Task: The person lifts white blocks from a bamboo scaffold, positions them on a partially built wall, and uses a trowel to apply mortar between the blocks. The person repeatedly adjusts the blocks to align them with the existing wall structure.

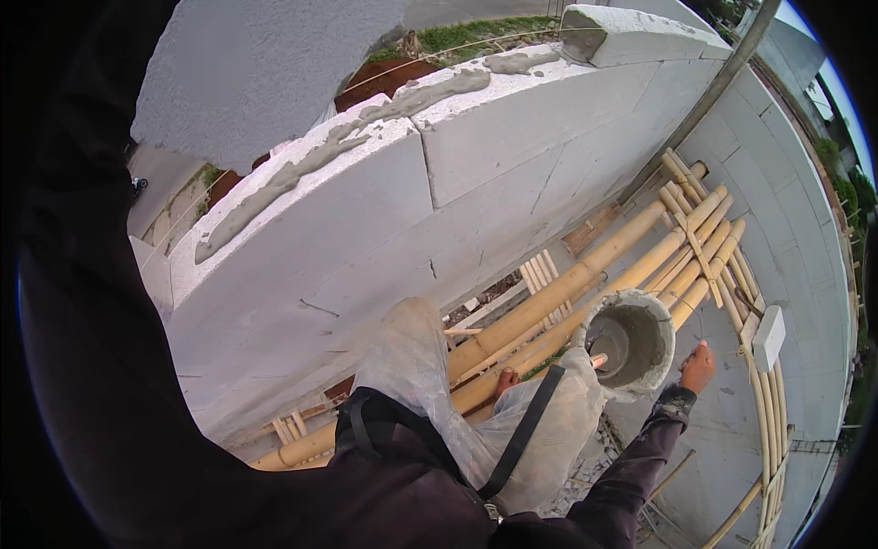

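Observation:
At the upper left a large, rough, light-grey block [265, 73] is raised over the wall. My left arm reaches up beside it in a dark sleeve, and my left hand cannot be seen. My right hand [698, 368] is at the right, fingers closed on a thin wire handle [701, 325] next to a mortar-crusted bucket [631, 343]. Inside the bucket is some grey wet mortar. Wet mortar [283, 183] lies in an uneven strip along the top of the white block wall [347, 229].
I stand barefoot on bamboo poles [567, 284] beside the wall. A loose white block [599, 37] sits atop the wall's far end, by an upright pole [700, 101]. Another block wall [786, 210] curves along the right. A string [457, 48] runs above the wall top.

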Motion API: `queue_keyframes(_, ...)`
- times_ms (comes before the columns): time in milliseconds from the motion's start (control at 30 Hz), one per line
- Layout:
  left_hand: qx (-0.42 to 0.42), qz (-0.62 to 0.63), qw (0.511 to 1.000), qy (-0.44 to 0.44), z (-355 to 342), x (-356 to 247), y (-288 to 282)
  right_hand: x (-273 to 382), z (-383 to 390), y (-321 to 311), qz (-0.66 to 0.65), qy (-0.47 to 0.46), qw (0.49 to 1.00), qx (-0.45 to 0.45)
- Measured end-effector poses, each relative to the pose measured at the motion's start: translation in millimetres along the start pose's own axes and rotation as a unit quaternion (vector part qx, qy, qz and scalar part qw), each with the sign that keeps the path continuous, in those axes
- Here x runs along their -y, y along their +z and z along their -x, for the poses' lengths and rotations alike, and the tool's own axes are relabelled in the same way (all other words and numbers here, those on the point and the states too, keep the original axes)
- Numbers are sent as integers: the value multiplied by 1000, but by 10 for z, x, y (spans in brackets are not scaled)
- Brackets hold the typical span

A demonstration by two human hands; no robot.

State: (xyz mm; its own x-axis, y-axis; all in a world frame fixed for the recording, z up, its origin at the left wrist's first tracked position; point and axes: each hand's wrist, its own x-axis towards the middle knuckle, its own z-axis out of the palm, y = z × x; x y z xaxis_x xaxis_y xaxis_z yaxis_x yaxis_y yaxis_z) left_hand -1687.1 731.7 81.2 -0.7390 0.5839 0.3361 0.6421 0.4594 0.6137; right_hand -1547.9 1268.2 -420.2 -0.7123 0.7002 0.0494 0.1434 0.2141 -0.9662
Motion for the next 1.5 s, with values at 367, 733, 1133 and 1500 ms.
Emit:
queue_keyframes(367,-100,-155,974,-135,1207,191,-639,-21,-78,89,21,-17,1000,15)
queue_keyframes(733,-116,-260,941,-182,1646,999,-625,-280,-267,59,155,-91,984,-9)
queue_keyframes(1133,-100,-253,947,-173,1661,996,-348,254,63,247,248,-151,957,-30)
queue_keyframes(1500,-71,-197,959,-190,1663,957,-232,490,185,577,335,-171,921,-103)
